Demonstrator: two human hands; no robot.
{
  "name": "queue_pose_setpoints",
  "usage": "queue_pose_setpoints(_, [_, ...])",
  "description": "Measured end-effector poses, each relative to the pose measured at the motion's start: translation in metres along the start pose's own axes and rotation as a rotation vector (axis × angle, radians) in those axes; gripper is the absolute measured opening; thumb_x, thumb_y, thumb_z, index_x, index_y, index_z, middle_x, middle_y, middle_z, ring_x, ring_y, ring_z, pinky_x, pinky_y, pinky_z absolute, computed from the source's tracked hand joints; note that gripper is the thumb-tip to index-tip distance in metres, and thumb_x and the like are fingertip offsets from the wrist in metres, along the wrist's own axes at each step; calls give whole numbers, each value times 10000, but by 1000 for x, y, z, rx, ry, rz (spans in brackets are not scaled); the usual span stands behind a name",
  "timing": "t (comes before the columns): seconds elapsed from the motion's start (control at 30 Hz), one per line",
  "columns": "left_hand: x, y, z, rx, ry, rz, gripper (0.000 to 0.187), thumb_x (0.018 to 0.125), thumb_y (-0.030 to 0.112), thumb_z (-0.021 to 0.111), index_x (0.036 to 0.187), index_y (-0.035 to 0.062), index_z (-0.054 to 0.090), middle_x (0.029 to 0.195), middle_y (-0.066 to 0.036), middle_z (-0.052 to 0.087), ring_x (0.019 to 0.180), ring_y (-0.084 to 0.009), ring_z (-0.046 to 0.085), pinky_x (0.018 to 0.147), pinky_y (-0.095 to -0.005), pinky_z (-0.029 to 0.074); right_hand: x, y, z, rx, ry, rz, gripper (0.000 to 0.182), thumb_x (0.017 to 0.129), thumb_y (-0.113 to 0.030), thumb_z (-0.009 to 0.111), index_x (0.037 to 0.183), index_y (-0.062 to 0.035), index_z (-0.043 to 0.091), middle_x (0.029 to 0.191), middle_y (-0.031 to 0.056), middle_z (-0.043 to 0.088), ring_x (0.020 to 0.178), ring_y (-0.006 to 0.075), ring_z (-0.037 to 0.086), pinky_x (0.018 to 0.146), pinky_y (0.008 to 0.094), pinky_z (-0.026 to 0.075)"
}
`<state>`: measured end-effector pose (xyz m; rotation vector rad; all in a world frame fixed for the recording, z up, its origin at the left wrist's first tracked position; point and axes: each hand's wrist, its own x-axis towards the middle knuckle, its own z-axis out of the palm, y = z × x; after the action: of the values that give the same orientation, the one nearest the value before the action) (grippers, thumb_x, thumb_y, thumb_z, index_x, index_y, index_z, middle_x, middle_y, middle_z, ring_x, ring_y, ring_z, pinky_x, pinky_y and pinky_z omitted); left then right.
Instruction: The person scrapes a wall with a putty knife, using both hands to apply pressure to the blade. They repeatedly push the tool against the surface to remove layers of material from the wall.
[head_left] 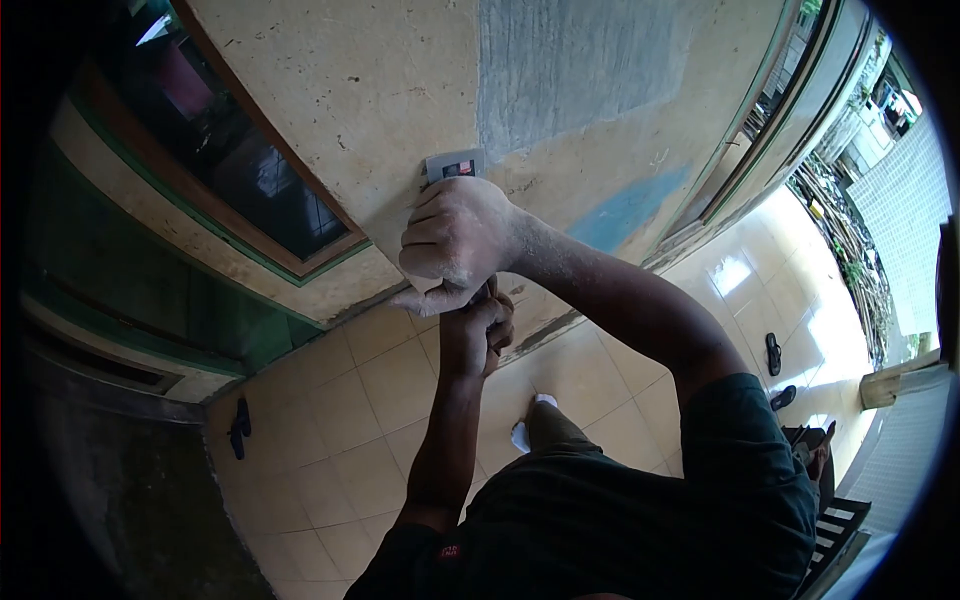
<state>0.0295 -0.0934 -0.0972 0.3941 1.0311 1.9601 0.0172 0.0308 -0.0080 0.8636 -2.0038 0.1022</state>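
My right hand (455, 240), coated in pale dust, is closed in front of the wall. Past its knuckles shows the flat grey blade of a scraper (436, 164) with a small dark and pink label, up against the wall. The scraper's handle is hidden inside the fist. Just below, my left hand (485, 332) is curled closed close under the right one. Whatever its fingers hold, if anything, is hidden.
The beige wall (330, 100) carries a grey patch (570, 70) and a blue patch (630, 208). Framed windows (270, 190) flank it. Sandals (240, 428) lie on the tiled floor (350, 470). A dark slatted bench (840, 525) stands at right.
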Motion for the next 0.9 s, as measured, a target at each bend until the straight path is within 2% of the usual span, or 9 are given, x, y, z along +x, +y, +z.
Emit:
queue_pose_setpoints(0.07, [-12, -10, 0, -71, 0, -69, 208, 655, -47, 466, 808, 90, 431, 573, -28, 412, 343, -68, 257, 339, -219, 188, -10, -6, 9, 95, 39, -33, 443, 738, -377, 655, 491, -104, 409, 488, 20, 405, 442, 205, 483, 423, 318, 375])
queue_pose_setpoints(0.23, [-1, -3, -6, 1, 57, -12, 183, 676, -25, 464, 802, 99, 417, 551, -19, 399, 340, -72, 263, 337, -223, 185, -5, 2, 14, 24, 2, -68, 441, 732, -379, 657, 485, -102, 419, 493, 22, 433, 443, 210, 484, 425, 319, 386])
queue_pose_setpoints(0.37, [-21, -5, 6, -1, 42, -43, 183, 676, -22, 453, 805, 104, 419, 552, -14, 403, 341, -65, 276, 327, -215, 190, -8, -13, 6, 117, 43, 32, 491, 760, -453, 594, 457, -94, 452, 475, 47, 484, 445, 249, 514, 423, 356, 395])
queue_pose_setpoints(0.53, [-20, -4, 2, -14, 78, -57, 192, 674, -25, 448, 796, 118, 414, 546, -13, 394, 339, -66, 270, 325, -214, 183, -9, -9, 19, 100, -24, 20, 482, 752, -448, 604, 457, -93, 465, 451, 54, 471, 432, 263, 512, 415, 355, 394])
queue_pose_setpoints(0.63, [-15, -7, -4, -10, 98, -50, 192, 676, -27, 445, 798, 121, 428, 545, -11, 391, 337, -69, 262, 326, -216, 177, -8, -11, 16, 51, -17, -25, 473, 740, -390, 650, 463, -99, 399, 471, 35, 437, 436, 233, 494, 414, 336, 391])
queue_pose_setpoints(0.73, [-17, 9, 7, -9, 14, -73, 189, 680, -29, 450, 805, 113, 452, 571, -8, 408, 347, -66, 265, 330, -216, 182, 7, -12, -4, 42, -33, 38, 464, 744, -381, 650, 469, -96, 408, 467, 45, 434, 427, 238, 487, 408, 337, 381])
queue_pose_setpoints(0.83, [-21, 32, 20, 40, -69, 5, 174, 709, -10, 489, 831, 113, 474, 590, -9, 433, 356, -58, 280, 330, -212, 197, 25, -8, -26, 16, 52, 58, 447, 746, -338, 659, 486, -82, 400, 467, 55, 420, 418, 240, 469, 403, 341, 361])
queue_pose_setpoints(0.9, [-28, 37, 26, 94, -97, 51, 154, 741, 18, 533, 857, 110, 491, 598, -9, 450, 357, -54, 290, 328, -208, 213, 27, -14, -36, 51, 237, 142, 427, 745, -274, 664, 500, -71, 380, 468, 56, 389, 409, 226, 445, 400, 332, 343])
